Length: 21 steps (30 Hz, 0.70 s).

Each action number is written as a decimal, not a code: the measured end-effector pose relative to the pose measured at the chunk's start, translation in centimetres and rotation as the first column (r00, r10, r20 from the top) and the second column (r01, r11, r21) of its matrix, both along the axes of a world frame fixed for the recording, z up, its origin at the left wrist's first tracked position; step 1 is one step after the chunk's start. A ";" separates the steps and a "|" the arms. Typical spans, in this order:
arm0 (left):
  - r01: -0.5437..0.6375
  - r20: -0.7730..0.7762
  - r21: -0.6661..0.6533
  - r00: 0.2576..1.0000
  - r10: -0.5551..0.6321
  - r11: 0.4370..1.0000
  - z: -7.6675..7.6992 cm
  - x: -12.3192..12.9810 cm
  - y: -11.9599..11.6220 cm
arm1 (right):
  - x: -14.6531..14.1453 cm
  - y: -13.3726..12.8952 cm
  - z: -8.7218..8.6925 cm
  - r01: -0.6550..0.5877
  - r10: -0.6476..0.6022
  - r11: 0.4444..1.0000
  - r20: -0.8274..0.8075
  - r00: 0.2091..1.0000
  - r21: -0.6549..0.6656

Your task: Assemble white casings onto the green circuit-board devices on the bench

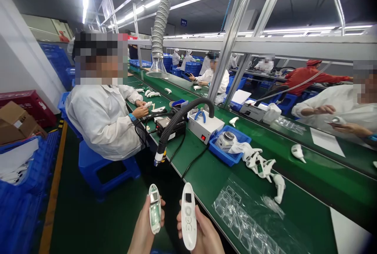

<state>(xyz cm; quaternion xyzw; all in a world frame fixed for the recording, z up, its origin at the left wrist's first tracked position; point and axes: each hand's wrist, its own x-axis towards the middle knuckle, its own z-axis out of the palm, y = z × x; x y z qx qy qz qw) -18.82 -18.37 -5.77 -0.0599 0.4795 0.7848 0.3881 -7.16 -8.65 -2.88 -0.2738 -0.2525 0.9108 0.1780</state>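
My left hand (144, 226) holds a green circuit board in a white frame (154, 208), upright, at the bottom of the view. Beside it my right hand (203, 232) holds a white plastic front shell (189, 215) with a small window and button holes. Both parts hang over the floor just off the near edge of the green workbench (212, 175). The two pieces are apart, a short gap between them.
A clear plastic tray (244, 214) lies on the bench to my right, beyond it a pile of white shells (262, 165) and a blue bin (231, 144). A black hose (173, 128) and a white box (204, 126) stand further along. A co-worker in white (103, 116) sits on a blue stool to the left.
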 end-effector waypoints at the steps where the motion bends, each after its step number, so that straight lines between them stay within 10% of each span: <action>1: 0.011 0.015 0.005 1.000 -0.011 1.000 0.4 0.2 0.1 | 0.2 0.0 0.1 0.004 -0.004 1.000 -0.004 1.000 -0.006; 14: 0.079 0.059 0.007 0.995 -0.079 0.997 3.2 1.7 0.9 | 1.7 0.3 -0.1 -0.017 0.015 1.000 -0.061 0.998 -0.019; 21: 0.169 -0.136 0.009 0.977 -0.166 0.986 5.5 4.1 2.3 | 2.1 -0.2 -1.0 0.082 -0.088 0.890 -0.007 0.996 0.448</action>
